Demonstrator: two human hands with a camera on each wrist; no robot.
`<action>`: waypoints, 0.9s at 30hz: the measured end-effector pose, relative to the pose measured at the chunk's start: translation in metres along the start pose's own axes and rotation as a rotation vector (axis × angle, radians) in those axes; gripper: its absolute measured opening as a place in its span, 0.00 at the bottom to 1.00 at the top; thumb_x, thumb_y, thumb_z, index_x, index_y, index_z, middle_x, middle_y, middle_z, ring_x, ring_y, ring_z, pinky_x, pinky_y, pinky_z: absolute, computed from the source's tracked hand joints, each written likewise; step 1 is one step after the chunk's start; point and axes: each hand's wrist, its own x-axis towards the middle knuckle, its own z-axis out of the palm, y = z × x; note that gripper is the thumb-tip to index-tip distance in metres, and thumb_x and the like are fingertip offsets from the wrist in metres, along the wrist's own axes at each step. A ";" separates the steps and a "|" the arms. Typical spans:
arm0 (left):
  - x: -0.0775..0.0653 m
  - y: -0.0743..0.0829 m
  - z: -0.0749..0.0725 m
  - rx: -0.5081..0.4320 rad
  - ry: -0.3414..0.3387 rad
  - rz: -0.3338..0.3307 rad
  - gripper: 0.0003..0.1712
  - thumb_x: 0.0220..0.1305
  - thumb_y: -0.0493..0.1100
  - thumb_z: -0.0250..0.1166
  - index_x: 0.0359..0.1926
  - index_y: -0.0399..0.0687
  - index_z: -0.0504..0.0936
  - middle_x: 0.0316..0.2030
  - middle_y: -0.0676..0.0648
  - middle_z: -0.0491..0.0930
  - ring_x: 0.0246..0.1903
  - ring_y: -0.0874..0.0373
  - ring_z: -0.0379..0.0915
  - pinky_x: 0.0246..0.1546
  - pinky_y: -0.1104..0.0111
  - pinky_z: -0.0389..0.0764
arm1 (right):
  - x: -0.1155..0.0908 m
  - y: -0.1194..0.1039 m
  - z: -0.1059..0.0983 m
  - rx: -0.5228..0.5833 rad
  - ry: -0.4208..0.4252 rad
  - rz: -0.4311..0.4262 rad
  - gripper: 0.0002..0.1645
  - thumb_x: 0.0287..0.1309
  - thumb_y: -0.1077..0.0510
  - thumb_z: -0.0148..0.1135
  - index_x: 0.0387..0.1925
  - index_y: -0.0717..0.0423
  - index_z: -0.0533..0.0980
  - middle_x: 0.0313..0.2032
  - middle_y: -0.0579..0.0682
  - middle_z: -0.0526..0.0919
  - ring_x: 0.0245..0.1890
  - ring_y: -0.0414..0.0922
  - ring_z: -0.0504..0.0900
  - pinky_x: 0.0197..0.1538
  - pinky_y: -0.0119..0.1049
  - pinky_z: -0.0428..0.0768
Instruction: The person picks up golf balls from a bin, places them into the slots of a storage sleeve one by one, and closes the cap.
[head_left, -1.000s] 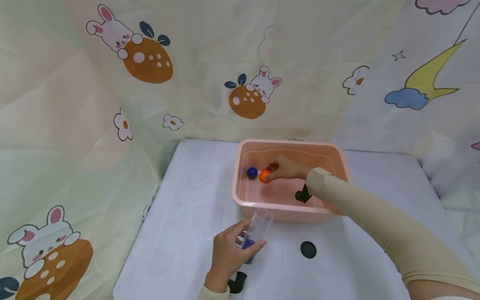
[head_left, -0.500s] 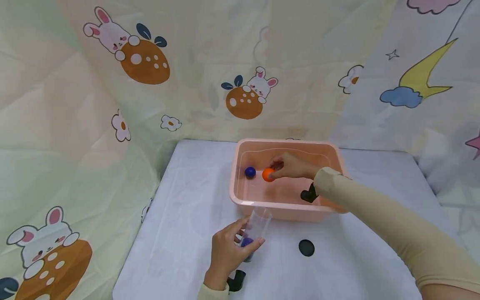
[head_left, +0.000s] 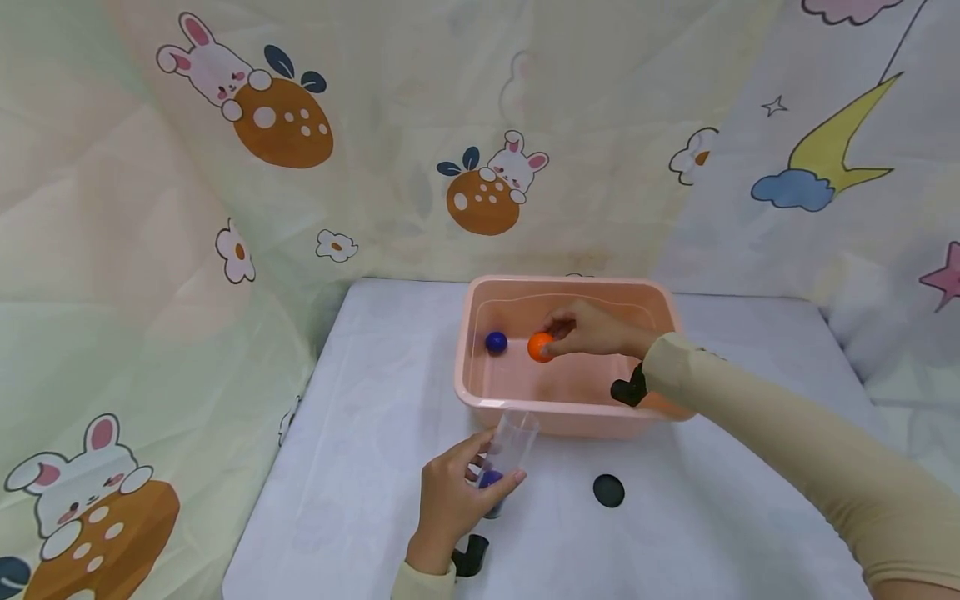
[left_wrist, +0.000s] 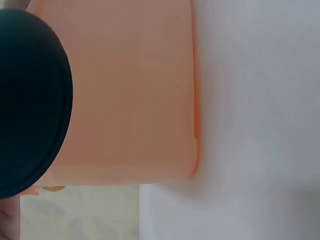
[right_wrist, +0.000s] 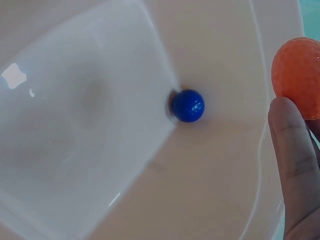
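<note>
My left hand (head_left: 453,496) holds a clear plastic tube (head_left: 517,435), tilted, with a blue ball (head_left: 491,478) near its bottom. A dark round end (left_wrist: 32,105), apparently the tube's base, fills the left side of the left wrist view. Over the pink plastic bin (head_left: 555,408), my right hand (head_left: 596,327) pinches an orange golf ball (head_left: 539,347) between thumb and fingers. Dimples show on that golf ball (right_wrist: 300,77) in the right wrist view. Another blue ball (right_wrist: 189,106) lies in the bin, against the wall at a floor edge.
A black disc (head_left: 608,491) lies on the white-covered table (head_left: 360,467), in front of the bin. Black camera mounts (head_left: 471,557) sit at both wrists. Behind the table hangs a printed cloth (head_left: 600,167) with rabbits and flowers.
My right hand has lifted the orange golf ball slightly and drawn it rightward, away from the blue ball in the bin. The left hand still holds the tube in much the same pose.
</note>
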 end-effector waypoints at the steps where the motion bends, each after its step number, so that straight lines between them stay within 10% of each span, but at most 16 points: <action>1: 0.000 0.000 0.000 0.001 0.001 0.002 0.33 0.49 0.52 0.88 0.55 0.45 0.90 0.38 0.49 0.92 0.28 0.63 0.85 0.26 0.78 0.82 | -0.002 -0.003 -0.001 -0.003 -0.001 0.002 0.18 0.67 0.62 0.74 0.54 0.67 0.85 0.48 0.56 0.90 0.46 0.50 0.87 0.54 0.40 0.88; 27: 0.003 0.005 0.003 -0.009 -0.034 -0.044 0.34 0.50 0.51 0.88 0.57 0.46 0.90 0.39 0.48 0.92 0.29 0.60 0.86 0.28 0.75 0.84 | -0.042 -0.032 0.011 0.018 -0.056 -0.082 0.16 0.65 0.60 0.75 0.52 0.62 0.86 0.47 0.49 0.90 0.46 0.48 0.87 0.52 0.38 0.88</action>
